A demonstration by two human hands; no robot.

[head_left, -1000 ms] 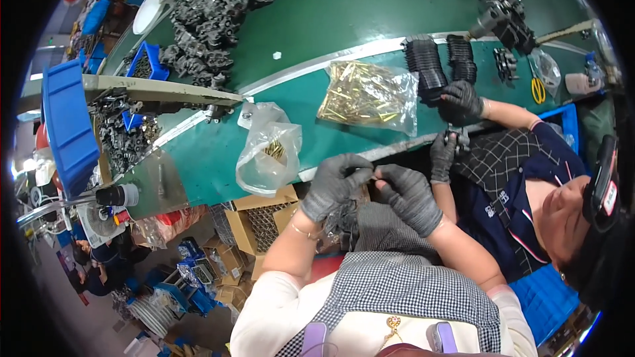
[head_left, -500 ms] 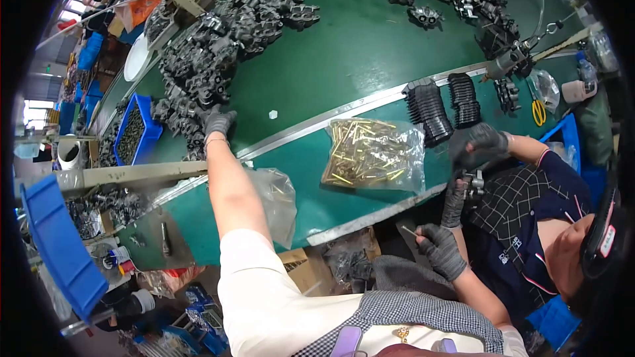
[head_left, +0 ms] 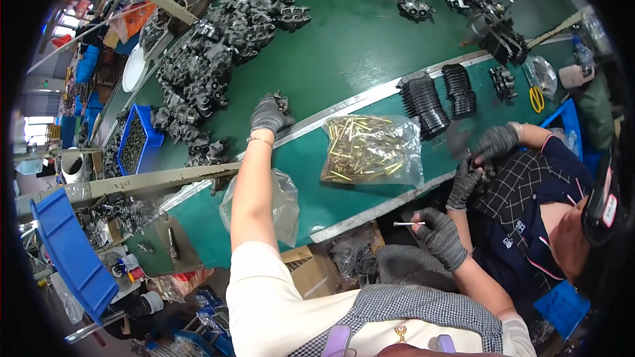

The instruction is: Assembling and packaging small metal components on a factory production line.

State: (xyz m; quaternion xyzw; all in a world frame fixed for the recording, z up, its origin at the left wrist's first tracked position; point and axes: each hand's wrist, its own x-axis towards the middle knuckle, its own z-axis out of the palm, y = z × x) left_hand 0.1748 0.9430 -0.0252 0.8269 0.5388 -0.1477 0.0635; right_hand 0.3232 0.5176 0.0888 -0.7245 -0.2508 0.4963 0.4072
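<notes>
My left hand (head_left: 268, 116), in a grey glove, is stretched out over the green table (head_left: 344, 46) and closed on a dark metal casting (head_left: 282, 102). My right hand (head_left: 440, 235), also gloved, stays low near my lap and pinches a thin pale pin (head_left: 405, 224). A clear bag of brass pins (head_left: 372, 150) lies on the lower table strip between my two hands. A big heap of dark castings (head_left: 205, 59) covers the table left of my left hand.
A person in a dark checked top sits at my right, gloved hands (head_left: 486, 155) together on a small part. Black ribbed parts (head_left: 436, 96) lie in rows beyond the bag. An empty clear bag (head_left: 284, 201), a blue bin (head_left: 132, 142), yellow-handled scissors (head_left: 536, 98).
My left hand left my lap, reached across the table and has come back a little with a casting in it. My right hand stayed low with the pin.
</notes>
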